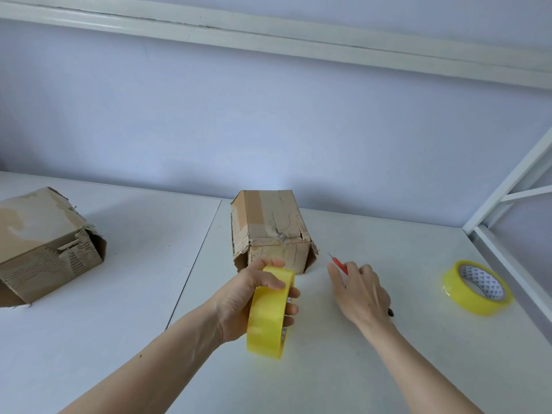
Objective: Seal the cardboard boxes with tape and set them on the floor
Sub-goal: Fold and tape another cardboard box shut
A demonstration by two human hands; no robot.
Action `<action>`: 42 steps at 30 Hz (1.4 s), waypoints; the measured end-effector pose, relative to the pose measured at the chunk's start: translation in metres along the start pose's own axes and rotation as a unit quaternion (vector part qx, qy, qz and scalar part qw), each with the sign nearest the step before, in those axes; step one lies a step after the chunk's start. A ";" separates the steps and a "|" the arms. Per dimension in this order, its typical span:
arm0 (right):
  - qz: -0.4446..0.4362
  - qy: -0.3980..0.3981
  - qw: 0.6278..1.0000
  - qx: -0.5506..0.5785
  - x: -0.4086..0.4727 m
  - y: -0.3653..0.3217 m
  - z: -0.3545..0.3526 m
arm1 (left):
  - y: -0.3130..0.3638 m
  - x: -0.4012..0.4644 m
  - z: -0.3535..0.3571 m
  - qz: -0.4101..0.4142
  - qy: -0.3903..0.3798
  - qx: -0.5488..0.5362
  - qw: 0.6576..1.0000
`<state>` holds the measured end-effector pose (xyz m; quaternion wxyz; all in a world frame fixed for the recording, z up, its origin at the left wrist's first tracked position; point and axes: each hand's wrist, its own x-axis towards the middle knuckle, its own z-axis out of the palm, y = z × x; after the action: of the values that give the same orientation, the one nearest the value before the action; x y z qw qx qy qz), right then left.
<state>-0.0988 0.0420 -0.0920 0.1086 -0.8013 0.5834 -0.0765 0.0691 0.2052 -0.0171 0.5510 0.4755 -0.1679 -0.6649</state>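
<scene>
The cardboard box (270, 231) in front of me stands on the white table (373, 339), near the back wall (268, 121). Its surface is worn: the outer paper is torn away in patches so the corrugation shows, old tape strips run over its top, and the near end flaps sit crumpled and partly gaping. A second cardboard box (44, 246) lies well apart to my left on the same table, tilted, equally torn, its near end open.

My left hand (251, 297) grips a yellow tape roll (268, 315), fingers curled over its rim and through its core, holding it upright on edge just in front of the first box. My right hand (361, 291) rests low over a red-handled cutter (340, 265), fingers bent around it; the thin blade tip points toward the box, and a dark end shows behind my palm. Whether the grip is firm I cannot tell.

A second yellow tape roll (478, 288) lies flat on the table to my right, near the white metal frame (507, 186).

Count: two boxes, two tape rolls, one cutter.
</scene>
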 end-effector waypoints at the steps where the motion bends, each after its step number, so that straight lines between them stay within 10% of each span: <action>1: 0.002 -0.006 1.000 -0.031 0.000 0.001 0.002 | 0.000 0.001 0.001 0.001 0.000 0.003 1.000; 6: -0.098 0.122 0.982 0.108 -0.006 -0.025 -0.022 | 0.000 0.005 0.008 0.004 0.003 0.006 1.000; 12: -0.101 -0.102 0.942 0.303 -0.025 -0.081 -0.061 | -0.001 0.007 0.010 0.027 -0.004 0.030 0.999; 17: -0.052 -0.121 0.897 0.422 -0.022 -0.077 -0.060 | -0.006 0.009 0.013 0.044 -0.005 0.036 0.998; 36: -0.159 0.070 0.915 0.364 0.120 -0.113 -0.105 | -0.020 0.022 0.049 0.072 0.040 -0.064 0.995; 42: -0.190 -0.011 0.952 0.241 0.172 -0.128 -0.073 | -0.021 0.029 0.058 0.046 0.068 -0.123 0.989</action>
<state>0.0537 -0.0894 0.0116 0.2885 -0.8482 0.3829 -0.2250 0.0114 0.1687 -0.0175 0.6452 0.4404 -0.0685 -0.6205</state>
